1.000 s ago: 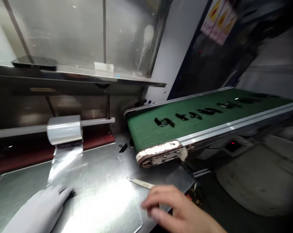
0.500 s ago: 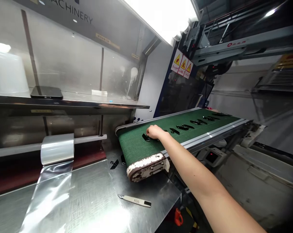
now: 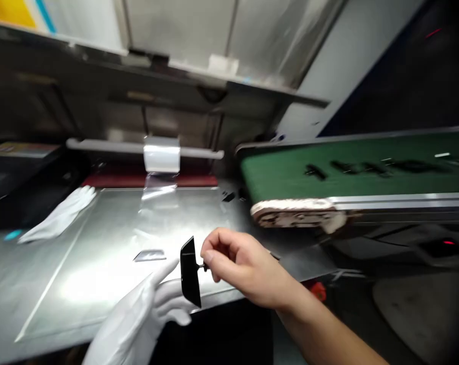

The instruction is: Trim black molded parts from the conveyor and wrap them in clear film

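Observation:
Between the bare thumb and fingers of my right hand [image 3: 248,266] is a thin stub on the back of a glossy black plastic part [image 3: 190,276]. The part stands nearly upright over the front of the metal table [image 3: 111,304]. My left hand [image 3: 138,314], in a white glove, has its fingers stretched out and apart beside and behind the part. Whether those fingertips touch it I cannot tell. Farther back on the table, just left of the part, lies a small flat piece with a shiny surface [image 3: 150,255].
A clear film roll [image 3: 161,157] hangs on a bar at the back. To the right, the green conveyor belt [image 3: 278,177] carries several black parts [image 3: 381,167]. Small black pieces [image 3: 229,196] lie near its end. A white glove [image 3: 60,218] rests on the left.
My right hand has come from the conveyor belt to over the table, now holding a black plastic part. My gloved left hand has entered view. The view has swung left.

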The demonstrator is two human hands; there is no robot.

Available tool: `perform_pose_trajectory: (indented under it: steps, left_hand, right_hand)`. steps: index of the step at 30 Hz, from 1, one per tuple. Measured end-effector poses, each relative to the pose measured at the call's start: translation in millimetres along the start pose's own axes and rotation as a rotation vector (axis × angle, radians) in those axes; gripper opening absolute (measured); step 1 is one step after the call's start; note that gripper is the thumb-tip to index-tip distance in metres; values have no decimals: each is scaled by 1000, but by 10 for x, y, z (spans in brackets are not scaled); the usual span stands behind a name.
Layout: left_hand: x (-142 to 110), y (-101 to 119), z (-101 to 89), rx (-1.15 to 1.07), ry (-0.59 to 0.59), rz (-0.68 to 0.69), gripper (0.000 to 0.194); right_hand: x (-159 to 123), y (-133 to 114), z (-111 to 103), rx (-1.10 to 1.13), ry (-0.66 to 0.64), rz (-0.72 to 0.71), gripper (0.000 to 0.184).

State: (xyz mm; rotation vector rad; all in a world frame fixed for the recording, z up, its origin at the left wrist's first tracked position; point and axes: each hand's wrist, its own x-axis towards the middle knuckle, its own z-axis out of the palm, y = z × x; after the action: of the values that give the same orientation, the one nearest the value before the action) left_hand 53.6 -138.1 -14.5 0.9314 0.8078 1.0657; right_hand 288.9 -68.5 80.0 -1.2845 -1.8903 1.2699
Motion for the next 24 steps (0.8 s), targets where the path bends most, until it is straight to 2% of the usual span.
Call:
perform_pose_trajectory:
  steps: [1,3,7,11,16,20,22,24]
  left_hand:
    - [-40,-39,96,-205,2,-49,51]
    - [-90,-135,196,-431,39,-83,49]
    - [-234,-308,149,-559,32,-70,42]
    - [-338,-383,84,-599,16,-86,40]
    - [-351,-436,106,-576,33,-121,41]
    - [-337,-467,83,-491,33,-150,46]
    - [-329,-471,42,-392,7,-184,51]
    - [-334,-479,-7,-343,-2,-198,61]
  right_hand:
    - [-51,59,249,105,-46,8,17]
    - [-109,179,586,256,-109,47,13]
    - [-110,389,861,361,-165,116,11]
    - [-131,492,976,416,-147,160,10]
    - [-204,574,1034,501,-116,223,17]
    - [-257,643,955,537,-215,262,26]
    - [-283,665,903,595,-246,227,24]
    - [-309,680,866,601,-187,100,13]
